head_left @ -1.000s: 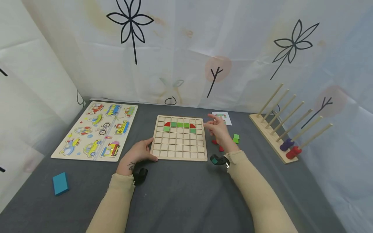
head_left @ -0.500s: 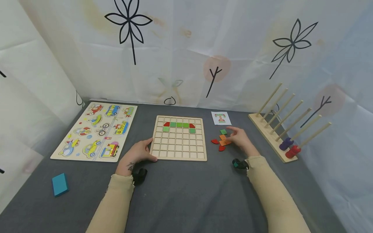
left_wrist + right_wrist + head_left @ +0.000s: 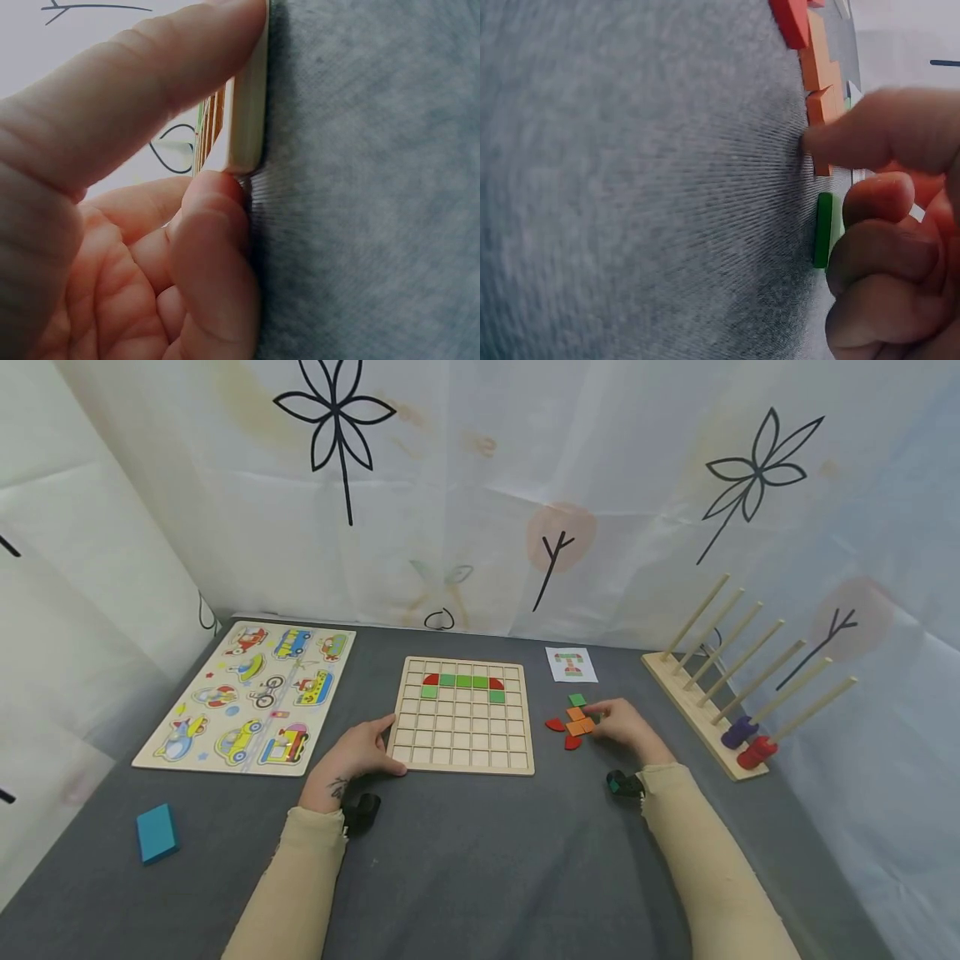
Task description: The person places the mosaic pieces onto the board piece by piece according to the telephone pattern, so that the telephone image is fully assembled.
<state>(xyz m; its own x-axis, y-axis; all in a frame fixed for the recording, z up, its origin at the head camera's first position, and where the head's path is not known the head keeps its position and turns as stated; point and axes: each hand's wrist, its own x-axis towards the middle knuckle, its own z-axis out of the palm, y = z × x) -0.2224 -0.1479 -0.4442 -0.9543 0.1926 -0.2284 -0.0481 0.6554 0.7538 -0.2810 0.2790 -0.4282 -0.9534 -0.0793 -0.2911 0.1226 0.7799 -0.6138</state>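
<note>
The right hand's (image 3: 626, 728) thumb and index fingertip are narrowly spread at the orange blocks (image 3: 575, 728); whether they grip one, I cannot tell. The index finger has dipped lower than half a second ago. The left hand (image 3: 360, 750) holds the board (image 3: 462, 739) by its near left corner. A strip of counter (image 3: 465, 860) separates the board's right edge from the red blocks (image 3: 555, 724).

1. Far wall (image 3: 480, 452): pale cloth, creased, with faint stains.
2. Prints on it: black-line flower (image 3: 335, 410) at left, second flower (image 3: 758, 473) at right; tree (image 3: 562, 537) with pink round crown between them, another tree (image 3: 855, 622) far right.
3. Left wall (image 3: 82, 560): white cloth, creased.
4. Table (image 3: 465, 868): dark grey fabric top.
5. Light: soft, bluish toward right.
</note>
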